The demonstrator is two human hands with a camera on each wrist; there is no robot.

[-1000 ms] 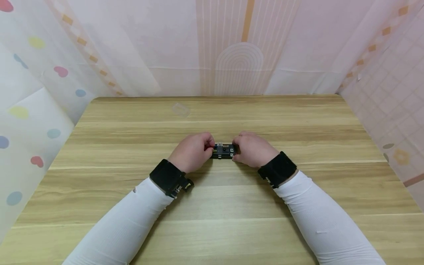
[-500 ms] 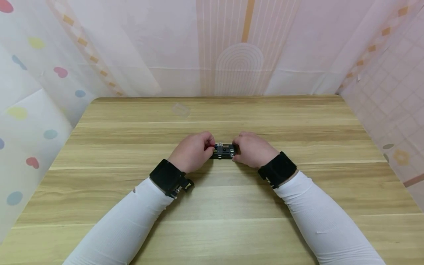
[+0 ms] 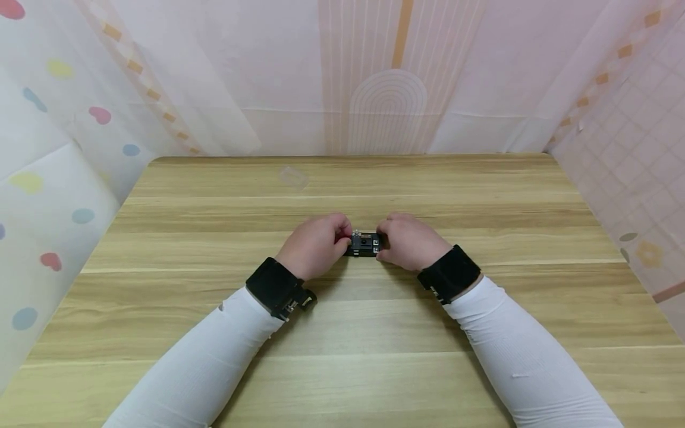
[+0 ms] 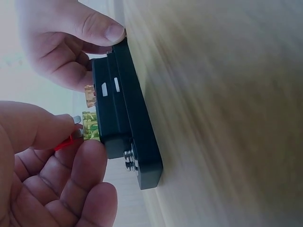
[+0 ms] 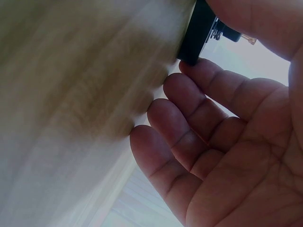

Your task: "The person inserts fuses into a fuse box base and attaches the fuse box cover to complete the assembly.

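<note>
— Head view first: where's the fuse block (image 3: 364, 244)?

— Flat on the table (image 3: 342, 333), long axis running 9 to 3 o'clock between your hands. Your right hand (image 3: 409, 242) pinches its 3 o'clock end; your left hand (image 3: 316, 245) is at the 9 o'clock end.

— Left wrist view?

— Your left fingers (image 4: 90, 165) pinch a red fuse (image 4: 64, 142), just beside the yellow fuse (image 4: 91, 131) already seated; an orange fuse (image 4: 89, 96) sits further along. The block's slots face your fingertips.

— Right wrist?

— Your thumb and forefinger hold the block's end (image 5: 199, 33); the other fingers (image 5: 189, 137) hang relaxed.
</note>
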